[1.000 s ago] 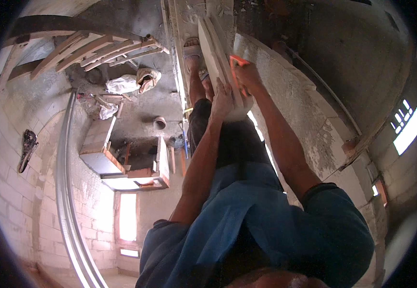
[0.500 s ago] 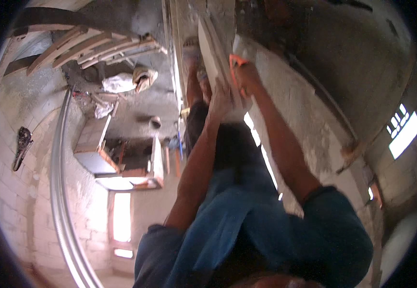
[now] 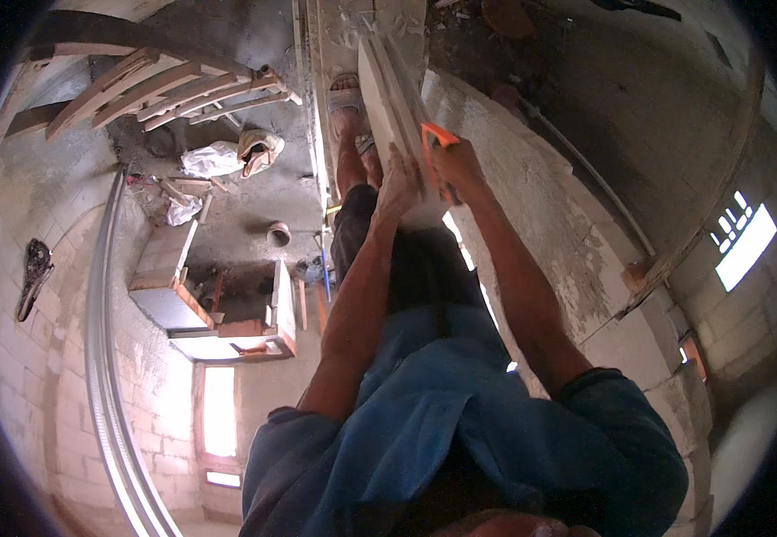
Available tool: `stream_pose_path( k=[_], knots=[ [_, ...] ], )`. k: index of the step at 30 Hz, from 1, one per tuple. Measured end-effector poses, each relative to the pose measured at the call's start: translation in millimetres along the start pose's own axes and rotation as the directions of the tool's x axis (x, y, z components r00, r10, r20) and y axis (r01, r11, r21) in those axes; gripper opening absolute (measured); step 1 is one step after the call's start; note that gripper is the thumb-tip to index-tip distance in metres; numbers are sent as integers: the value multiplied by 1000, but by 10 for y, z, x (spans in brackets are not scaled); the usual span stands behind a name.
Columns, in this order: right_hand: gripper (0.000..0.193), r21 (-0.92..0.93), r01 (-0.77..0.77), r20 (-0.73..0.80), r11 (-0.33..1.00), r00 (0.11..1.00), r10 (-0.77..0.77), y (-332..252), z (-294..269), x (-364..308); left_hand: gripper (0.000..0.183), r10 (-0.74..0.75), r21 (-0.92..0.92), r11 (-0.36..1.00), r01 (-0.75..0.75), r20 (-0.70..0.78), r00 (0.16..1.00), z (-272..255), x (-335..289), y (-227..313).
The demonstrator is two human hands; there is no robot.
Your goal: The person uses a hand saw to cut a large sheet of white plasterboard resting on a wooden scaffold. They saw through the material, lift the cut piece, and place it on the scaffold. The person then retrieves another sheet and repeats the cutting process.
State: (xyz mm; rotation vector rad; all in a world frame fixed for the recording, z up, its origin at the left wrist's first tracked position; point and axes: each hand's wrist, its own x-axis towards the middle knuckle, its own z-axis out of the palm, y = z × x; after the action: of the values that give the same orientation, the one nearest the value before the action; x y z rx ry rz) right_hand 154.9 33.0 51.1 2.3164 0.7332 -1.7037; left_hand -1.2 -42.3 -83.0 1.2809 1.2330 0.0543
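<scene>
A long pale board or narrow stack of boards point(image 3: 388, 94) runs away from my lap, its near end blurred and dusty. My left hand point(image 3: 397, 190) grips the board near this end, its fingers along the top. Beside it, my right hand point(image 3: 460, 170) is closed round an orange-handled tool point(image 3: 439, 135) at the board's right side. The tool's working end is hidden or smeared by motion, so its kind cannot be made out. Under the board's left side, a sandalled foot point(image 3: 345, 94) of mine shows.
Pale scraps point(image 3: 411, 20) lie past the board's far end. To the right runs a rough block ledge point(image 3: 532, 170). At left are a box-like wooden frame point(image 3: 227, 336), a white sack point(image 3: 212, 159), a round container point(image 3: 278, 234), leaning wooden strips point(image 3: 165, 98) and long metal rails point(image 3: 102, 313).
The whole view has shifted slightly, and the board shows sharper. My right hand with the orange-handled tool has moved a little nearer along the board. My left hand keeps its place on the board.
</scene>
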Motion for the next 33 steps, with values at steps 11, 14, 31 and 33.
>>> stream_pose_path(
  k=[11,14,31,33],
  knots=[
    [39,95,68,-65,993,996,-62,-101,-431,-1744,70,100,536,836,-116,59,993,162,120,-267],
    [37,87,20,-42,996,999,-17,62,-372,-1782,59,98,344,929,-138,131,987,176,43,-197],
    [41,-12,61,-261,998,963,-62,67,-21,659,49,272,275,924,-266,17,962,83,67,22],
    [39,76,36,-125,996,992,-27,-12,-54,440,51,82,124,989,-84,22,996,-79,-1,216]
  ],
)
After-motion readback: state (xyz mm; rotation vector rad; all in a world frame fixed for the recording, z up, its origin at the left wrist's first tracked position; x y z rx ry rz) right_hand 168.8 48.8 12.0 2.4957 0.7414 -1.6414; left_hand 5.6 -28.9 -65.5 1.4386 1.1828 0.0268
